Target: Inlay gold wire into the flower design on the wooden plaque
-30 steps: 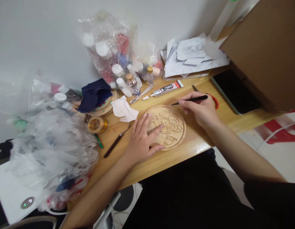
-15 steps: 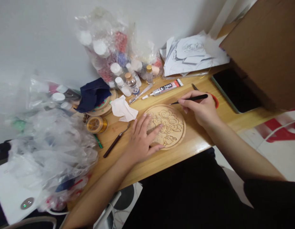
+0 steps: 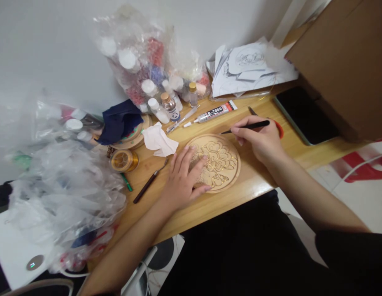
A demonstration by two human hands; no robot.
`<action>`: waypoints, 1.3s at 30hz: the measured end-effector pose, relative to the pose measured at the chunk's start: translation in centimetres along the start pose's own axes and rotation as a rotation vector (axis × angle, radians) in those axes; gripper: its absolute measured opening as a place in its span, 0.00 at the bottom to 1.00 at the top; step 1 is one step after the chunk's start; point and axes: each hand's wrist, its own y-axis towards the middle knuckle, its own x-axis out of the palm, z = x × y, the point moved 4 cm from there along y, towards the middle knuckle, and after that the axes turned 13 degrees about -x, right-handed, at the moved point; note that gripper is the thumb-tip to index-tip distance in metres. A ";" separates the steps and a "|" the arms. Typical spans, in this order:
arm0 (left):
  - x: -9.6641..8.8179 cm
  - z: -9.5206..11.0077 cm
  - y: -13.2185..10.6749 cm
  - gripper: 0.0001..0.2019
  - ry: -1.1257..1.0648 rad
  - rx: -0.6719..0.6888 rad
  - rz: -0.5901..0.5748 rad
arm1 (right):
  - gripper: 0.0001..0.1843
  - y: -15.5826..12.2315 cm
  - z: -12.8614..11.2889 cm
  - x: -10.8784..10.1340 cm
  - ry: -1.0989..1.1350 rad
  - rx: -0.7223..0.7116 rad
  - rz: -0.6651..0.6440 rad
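Observation:
A round wooden plaque point(image 3: 223, 158) with a gold flower outline lies on the wooden desk point(image 3: 283, 150). My left hand point(image 3: 183, 176) rests flat on the plaque's left half, fingers spread. My right hand point(image 3: 260, 139) sits just right of the plaque, fingers pinched on thin black tweezers point(image 3: 245, 128) whose tip hovers at the plaque's upper edge.
A B-7000 glue tube point(image 3: 214, 112), small bottles point(image 3: 166, 105), a crumpled tissue point(image 3: 158, 140), a gold wire spool point(image 3: 124, 160) and a brown-handled tool point(image 3: 146, 186) lie beyond the plaque. Plastic bags point(image 3: 61, 181) fill the left. A dark tablet point(image 3: 305, 117), a cardboard box point(image 3: 345, 61) and sketches point(image 3: 249, 70) are at right.
My left hand's fingers have drawn back slightly to the left on the plaque. The right hand with the tweezers has barely moved.

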 end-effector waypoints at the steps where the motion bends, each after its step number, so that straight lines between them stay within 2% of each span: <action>1: 0.0 0.0 0.0 0.33 0.000 0.000 -0.001 | 0.03 0.0 0.0 0.0 0.000 -0.003 -0.002; 8: 0.0 0.1 0.1 0.29 0.009 0.019 0.010 | 0.03 0.0 0.3 -0.2 -0.007 -0.017 -0.013; 19: -0.4 0.4 0.2 0.30 0.085 0.048 0.008 | 0.07 0.0 0.0 0.2 -0.016 0.006 -0.027; 29: -0.1 0.1 0.1 0.31 -0.001 0.045 -0.009 | 0.03 -0.1 0.1 0.0 -0.032 0.025 -0.013; 39: -0.2 -0.8 -0.1 0.33 -0.128 -0.016 0.028 | 0.07 -0.1 0.4 -0.1 -0.060 -0.007 -0.019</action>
